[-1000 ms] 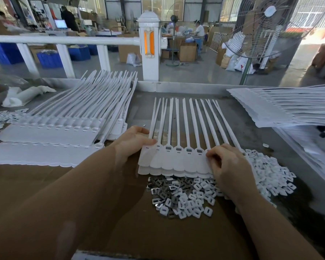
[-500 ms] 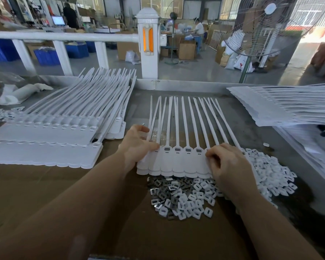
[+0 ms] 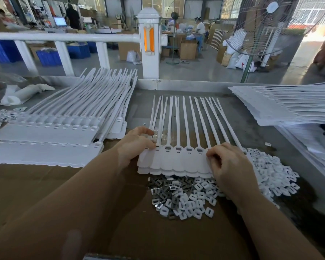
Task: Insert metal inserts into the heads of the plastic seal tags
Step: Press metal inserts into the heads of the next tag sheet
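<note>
A joined strip of white plastic seal tags (image 3: 178, 162) lies on the table in front of me, tails pointing away. Several heads show a dark metal insert in their slot. My left hand (image 3: 137, 145) holds the strip's left end, thumb on top and fingers curled at the edge. My right hand (image 3: 227, 164) lies with curled fingers over the strip's right end, its fingertips on a tag head; whether they pinch an insert is hidden. A heap of grey metal inserts and white caps (image 3: 184, 196) lies just below the strip.
Stacked tag strips (image 3: 51, 128) fill the left side and another stack (image 3: 289, 107) the right. More white caps (image 3: 274, 175) are piled at the right. Brown cardboard (image 3: 120, 231) covers the near table. A white railing post (image 3: 148, 44) stands behind.
My left hand has slid a little up and right along the strip's left end. The right hand has stayed on the strip's right end.
</note>
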Demonstrator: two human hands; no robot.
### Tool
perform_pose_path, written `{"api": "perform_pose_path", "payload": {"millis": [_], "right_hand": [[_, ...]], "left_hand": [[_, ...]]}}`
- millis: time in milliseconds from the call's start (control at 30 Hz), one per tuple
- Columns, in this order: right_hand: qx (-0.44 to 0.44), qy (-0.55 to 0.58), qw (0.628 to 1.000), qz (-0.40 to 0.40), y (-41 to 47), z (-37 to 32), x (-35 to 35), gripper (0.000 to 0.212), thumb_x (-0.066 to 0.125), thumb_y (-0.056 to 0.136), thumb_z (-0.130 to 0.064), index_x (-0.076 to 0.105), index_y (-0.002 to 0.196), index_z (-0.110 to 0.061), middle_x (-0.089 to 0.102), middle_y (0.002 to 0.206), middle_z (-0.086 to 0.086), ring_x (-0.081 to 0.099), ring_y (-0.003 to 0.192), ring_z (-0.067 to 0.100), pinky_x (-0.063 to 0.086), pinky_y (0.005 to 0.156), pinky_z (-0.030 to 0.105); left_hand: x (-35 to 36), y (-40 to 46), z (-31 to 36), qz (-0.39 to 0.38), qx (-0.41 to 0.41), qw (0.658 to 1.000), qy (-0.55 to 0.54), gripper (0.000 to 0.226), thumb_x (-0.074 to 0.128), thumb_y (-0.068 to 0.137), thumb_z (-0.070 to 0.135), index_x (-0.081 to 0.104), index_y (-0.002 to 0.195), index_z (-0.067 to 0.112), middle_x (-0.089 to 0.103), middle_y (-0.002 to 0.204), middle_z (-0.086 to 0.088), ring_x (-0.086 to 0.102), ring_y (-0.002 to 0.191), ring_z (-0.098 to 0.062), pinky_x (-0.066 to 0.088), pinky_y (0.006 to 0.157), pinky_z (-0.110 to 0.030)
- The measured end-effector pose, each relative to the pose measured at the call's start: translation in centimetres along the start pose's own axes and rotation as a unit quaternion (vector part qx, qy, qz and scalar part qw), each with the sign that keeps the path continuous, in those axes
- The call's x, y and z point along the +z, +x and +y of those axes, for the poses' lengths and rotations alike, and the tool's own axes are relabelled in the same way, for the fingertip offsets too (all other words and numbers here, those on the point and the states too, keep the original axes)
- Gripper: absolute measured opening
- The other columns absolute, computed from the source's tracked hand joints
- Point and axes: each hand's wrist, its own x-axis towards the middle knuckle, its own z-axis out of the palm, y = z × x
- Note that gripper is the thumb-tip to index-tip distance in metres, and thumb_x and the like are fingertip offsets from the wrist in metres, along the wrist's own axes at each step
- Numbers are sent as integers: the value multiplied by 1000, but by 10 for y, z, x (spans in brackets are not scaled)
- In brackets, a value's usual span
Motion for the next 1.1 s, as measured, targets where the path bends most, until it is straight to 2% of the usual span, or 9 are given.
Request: {"api": "perform_pose_path", "payload": {"millis": [100,367,600,667,767,833,900,1000,1100], "right_hand": [[2,1,1000,-1,0,0,0,7,61,84,-3,67,82,-6,63,81,5,55,78,22,46,71,33],[1,1,1000,-5,0,0,0,7,61,85,-4,67,84,-7,63,83,4,56,80,22,46,72,32],[1,5,1000,1,0,0,1,6,61,84,-4,66,82,-6,63,82,5,55,79,24,47,69,34],[3,5,1000,2,-1,0,1,6,61,84,-3,66,81,-6,63,81,5,55,78,23,46,69,33],[2,8,1000,5,-1,0,1,6,62,83,-3,66,81,-6,62,81,4,55,79,22,45,69,32],[1,10,1000,6,0,0,1,6,62,83,-3,66,81,-6,63,81,4,55,79,23,45,69,32],[2,11,1000,6,0,0,1,6,62,83,-3,66,82,-6,63,81,5,55,79,24,46,69,33],[0,12,1000,6,0,0,1,6,62,83,-2,66,81,-5,63,81,5,56,79,24,47,69,34],[-3,9,1000,7,0,0,1,6,62,83,-2,66,81,-6,63,81,5,56,78,23,46,68,31]], "left_hand": [[3,0,-1,15,6,1000,23,36,71,76,14,56,106,27,52,104,3,51,92,-14,42,71,-29],[6,-4,3,38,7,999,19,42,72,74,7,54,108,24,49,101,4,52,84,-13,39,58,-24],[11,-9,0,57,70,990,108,25,70,81,17,55,100,24,60,89,5,56,78,-9,43,62,-21],[15,-10,-1,87,101,973,189,19,67,84,22,55,99,25,57,94,7,54,82,-10,43,68,-22],[17,-10,-2,152,136,931,302,15,68,83,31,58,94,29,49,108,1,47,104,-18,41,92,-32],[19,-11,-1,175,162,909,341,11,68,83,32,64,93,29,43,103,5,42,107,-18,38,97,-35],[20,-11,-2,177,196,898,352,11,65,86,29,69,94,25,46,95,8,45,101,-15,37,89,-29],[25,-14,-2,166,222,912,302,16,56,92,20,70,101,17,61,95,5,52,83,-7,34,72,-13],[29,-19,-1,168,237,914,283,21,51,95,15,68,108,14,64,104,1,54,91,-11,35,77,-14]]}}
